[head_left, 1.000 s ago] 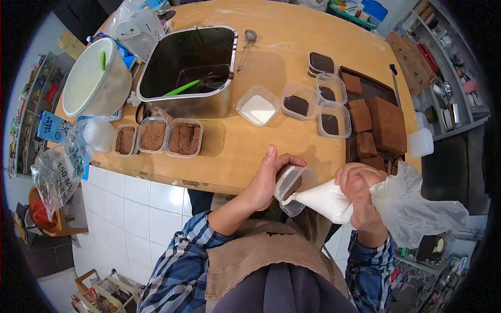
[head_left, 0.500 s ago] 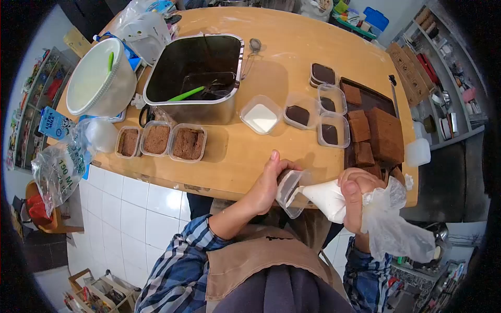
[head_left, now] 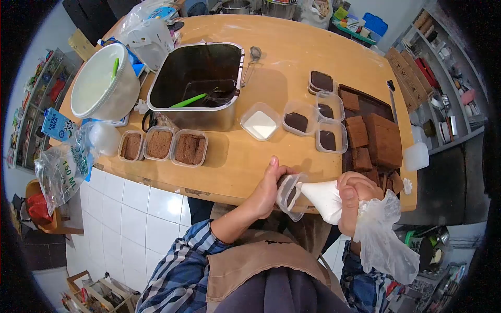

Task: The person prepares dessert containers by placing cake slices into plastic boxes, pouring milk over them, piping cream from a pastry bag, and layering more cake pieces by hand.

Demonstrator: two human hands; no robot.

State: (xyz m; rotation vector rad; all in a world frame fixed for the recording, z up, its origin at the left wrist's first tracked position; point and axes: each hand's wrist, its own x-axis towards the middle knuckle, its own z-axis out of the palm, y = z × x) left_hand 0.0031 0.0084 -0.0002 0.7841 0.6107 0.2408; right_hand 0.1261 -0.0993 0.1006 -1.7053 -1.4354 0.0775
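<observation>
My left hand (head_left: 267, 189) is wrapped round a small clear plastic cup (head_left: 297, 215), tilted over the table's front edge. Inside the cup is a dark layer with a strip of white cream along it. My right hand (head_left: 357, 197) squeezes a clear piping bag (head_left: 323, 201) filled with white cream. The bag's tip points left, at the cup's mouth; whether it touches the cup I cannot tell. The bag's loose twisted end hangs below my right fist.
Cups with dark filling (head_left: 296, 122) and one cup with white cream (head_left: 261, 125) stand ahead. Right of them is a tray (head_left: 383, 108) of brown cake pieces. Three cake-filled cups (head_left: 190, 148), a large metal pan (head_left: 195, 119) and a white bowl (head_left: 102, 83) are at left.
The bag's tip has moved up along the cup's opening, and a longer strip of cream shows inside. The right fist has shifted slightly left. The whole view has tilted a little.
</observation>
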